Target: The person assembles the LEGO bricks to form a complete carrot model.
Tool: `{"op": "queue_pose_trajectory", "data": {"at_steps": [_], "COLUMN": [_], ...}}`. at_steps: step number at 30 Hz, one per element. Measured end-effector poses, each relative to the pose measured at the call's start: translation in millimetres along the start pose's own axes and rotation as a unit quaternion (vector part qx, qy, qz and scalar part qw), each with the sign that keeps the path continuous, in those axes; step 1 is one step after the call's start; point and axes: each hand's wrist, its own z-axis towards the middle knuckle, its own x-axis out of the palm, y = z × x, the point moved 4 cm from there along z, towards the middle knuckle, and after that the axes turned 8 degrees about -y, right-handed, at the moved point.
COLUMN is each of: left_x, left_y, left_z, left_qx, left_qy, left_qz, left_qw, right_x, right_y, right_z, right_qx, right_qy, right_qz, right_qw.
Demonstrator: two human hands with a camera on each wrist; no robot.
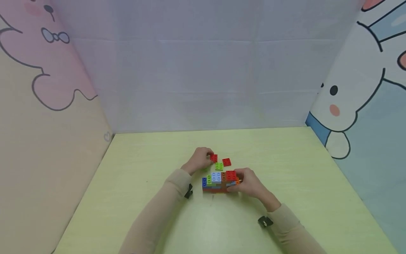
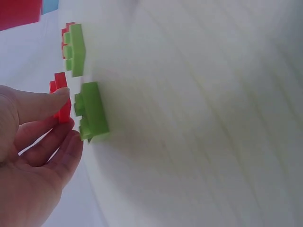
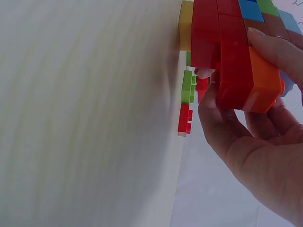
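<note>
My left hand pinches a small red toy brick between thumb and fingers. Beside those fingers a green brick sits on the table, mostly hidden by the hand in the head view. My right hand grips the right end of a built block of toy bricks, thumb on the near side and fingers behind. Blue, green, light blue, brown, red and orange bricks make up this block. From the right wrist, its orange end brick and red lower bricks show, and a yellow brick lies underneath.
Just behind the built block lie another green brick and a loose red brick. The pale table ends at a white cloth backdrop. Side panels with cartoon animals stand left and right.
</note>
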Motion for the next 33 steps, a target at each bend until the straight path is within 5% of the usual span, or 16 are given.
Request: {"op": "queue_pose_trajectory", "data": {"at_steps": [17,33], "left_x": [-57.3,-65.4], "left_y": [-14.8,-34.0], "left_z": [-55.6,-96.4], "left_qx": [0.067,0.132], "left_qy": [-0.024,-0.004], "left_qz": [-0.046,-0.108], "left_qw": [0.9964,0.9854], "right_x": [5,7], "right_y": [-8,-7], "right_z": [4,3], "right_qx": [0.02,0.018], "right_qy": [-0.003,-0.007], "right_qz": [-0.01,-0.015], "right_qw": [1.0,1.0]}}
